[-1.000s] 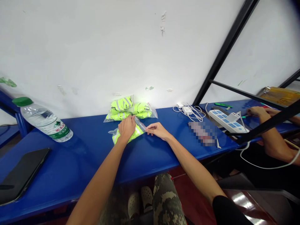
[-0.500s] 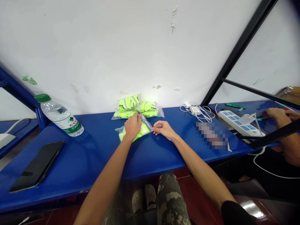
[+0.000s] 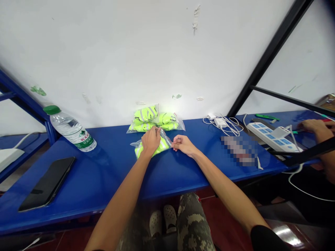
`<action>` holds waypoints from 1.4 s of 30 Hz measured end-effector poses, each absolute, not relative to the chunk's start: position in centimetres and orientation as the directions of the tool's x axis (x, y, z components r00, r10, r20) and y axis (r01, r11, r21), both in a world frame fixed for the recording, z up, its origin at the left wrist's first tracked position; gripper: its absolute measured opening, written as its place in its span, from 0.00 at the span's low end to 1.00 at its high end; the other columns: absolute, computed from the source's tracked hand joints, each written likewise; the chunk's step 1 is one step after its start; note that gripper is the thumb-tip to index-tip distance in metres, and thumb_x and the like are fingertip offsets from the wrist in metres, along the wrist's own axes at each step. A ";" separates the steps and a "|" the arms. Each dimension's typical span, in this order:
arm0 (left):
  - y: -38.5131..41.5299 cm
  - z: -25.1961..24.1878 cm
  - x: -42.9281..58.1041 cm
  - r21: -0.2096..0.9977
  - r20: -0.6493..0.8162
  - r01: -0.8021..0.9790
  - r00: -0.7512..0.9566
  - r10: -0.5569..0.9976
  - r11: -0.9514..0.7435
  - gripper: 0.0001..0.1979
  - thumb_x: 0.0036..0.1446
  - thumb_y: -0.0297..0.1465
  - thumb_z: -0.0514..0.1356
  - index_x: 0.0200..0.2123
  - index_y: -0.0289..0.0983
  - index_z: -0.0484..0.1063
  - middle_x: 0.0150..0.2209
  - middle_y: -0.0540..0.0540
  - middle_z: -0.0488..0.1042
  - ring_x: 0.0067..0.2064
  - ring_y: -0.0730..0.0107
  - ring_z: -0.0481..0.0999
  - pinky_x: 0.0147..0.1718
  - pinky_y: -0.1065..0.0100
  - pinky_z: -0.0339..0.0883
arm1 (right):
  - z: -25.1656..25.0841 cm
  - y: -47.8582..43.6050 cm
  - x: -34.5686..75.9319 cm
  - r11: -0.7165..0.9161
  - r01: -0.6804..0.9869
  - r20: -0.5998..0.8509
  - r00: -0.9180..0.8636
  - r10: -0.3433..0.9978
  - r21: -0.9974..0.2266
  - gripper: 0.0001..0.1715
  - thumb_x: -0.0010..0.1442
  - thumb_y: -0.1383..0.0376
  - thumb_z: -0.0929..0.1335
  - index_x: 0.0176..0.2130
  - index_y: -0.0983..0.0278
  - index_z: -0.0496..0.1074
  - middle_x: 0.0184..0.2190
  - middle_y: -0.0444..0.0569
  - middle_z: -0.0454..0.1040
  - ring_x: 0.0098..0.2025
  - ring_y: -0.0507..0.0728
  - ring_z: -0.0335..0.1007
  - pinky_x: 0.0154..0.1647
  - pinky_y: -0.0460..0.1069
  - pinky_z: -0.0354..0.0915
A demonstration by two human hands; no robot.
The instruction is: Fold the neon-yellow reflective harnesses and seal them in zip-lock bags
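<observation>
A clear zip bag (image 3: pixel 162 145) with a folded neon-yellow reflective vest inside lies on the blue table (image 3: pixel 167 174). My left hand (image 3: pixel 151 140) is closed on the bag's upper edge, its fingers bent over the plastic. At the bag's right corner, the fingertips of my right hand (image 3: pixel 183 144) pinch the edge of the opening. Just behind, against the wall, sits a pile of similar bagged yellow vests (image 3: pixel 146 118) with grey stripes. My left hand covers part of the bag.
To the left are a tilted-looking water bottle (image 3: pixel 74 130) and a black phone (image 3: pixel 47 184). White chargers with cables (image 3: pixel 222 122), a blurred-out item (image 3: pixel 239 150) and a power strip (image 3: pixel 273 136) are on the right. Beyond a black frame (image 3: pixel 272 55), another person's hands (image 3: pixel 314 125) are at work.
The whole view has shifted slightly, so everything appears a little further right. Both hands keep their hold on the bag, with hardly any movement along its edge.
</observation>
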State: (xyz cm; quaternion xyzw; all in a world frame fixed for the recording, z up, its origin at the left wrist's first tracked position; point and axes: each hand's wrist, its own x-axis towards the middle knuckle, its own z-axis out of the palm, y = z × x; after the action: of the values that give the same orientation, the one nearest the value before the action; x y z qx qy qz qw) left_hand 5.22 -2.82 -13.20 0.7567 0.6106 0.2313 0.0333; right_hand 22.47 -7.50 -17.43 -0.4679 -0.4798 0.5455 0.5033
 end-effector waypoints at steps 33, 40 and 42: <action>-3.0 -13.7 5.6 0.360 0.420 0.890 0.115 0.900 -0.282 0.19 0.68 0.44 0.43 0.43 0.41 0.70 0.40 0.46 0.79 0.42 0.59 0.78 0.36 0.67 0.61 | -17.9 -7.5 21.2 0.074 -0.116 0.070 0.042 0.997 -0.991 0.21 0.40 0.62 0.76 0.25 0.62 0.61 0.19 0.40 0.72 0.19 0.49 0.66 0.19 0.44 0.60; -3.2 -13.9 5.7 0.351 0.438 0.888 0.125 0.890 -0.297 0.19 0.68 0.44 0.44 0.42 0.41 0.69 0.40 0.46 0.79 0.42 0.60 0.78 0.35 0.67 0.61 | -17.9 -7.5 21.1 0.066 -0.159 0.057 0.060 0.997 -0.985 0.24 0.37 0.59 0.78 0.23 0.62 0.62 0.21 0.42 0.73 0.21 0.50 0.67 0.21 0.45 0.63; -3.3 -13.9 5.8 0.353 0.440 0.883 0.136 0.888 -0.311 0.19 0.68 0.44 0.44 0.42 0.42 0.69 0.40 0.47 0.79 0.42 0.60 0.78 0.35 0.67 0.61 | -18.0 -7.5 21.0 0.074 -0.171 0.061 0.080 0.995 -0.983 0.25 0.35 0.59 0.79 0.23 0.62 0.61 0.23 0.43 0.74 0.21 0.49 0.67 0.21 0.45 0.63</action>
State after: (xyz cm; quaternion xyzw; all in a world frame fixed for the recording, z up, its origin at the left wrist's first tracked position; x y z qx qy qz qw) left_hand 5.79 -3.30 -13.90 0.7538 0.5871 0.2951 0.0044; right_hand 20.99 -7.49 -17.99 -0.4556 -0.4522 0.5055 0.5765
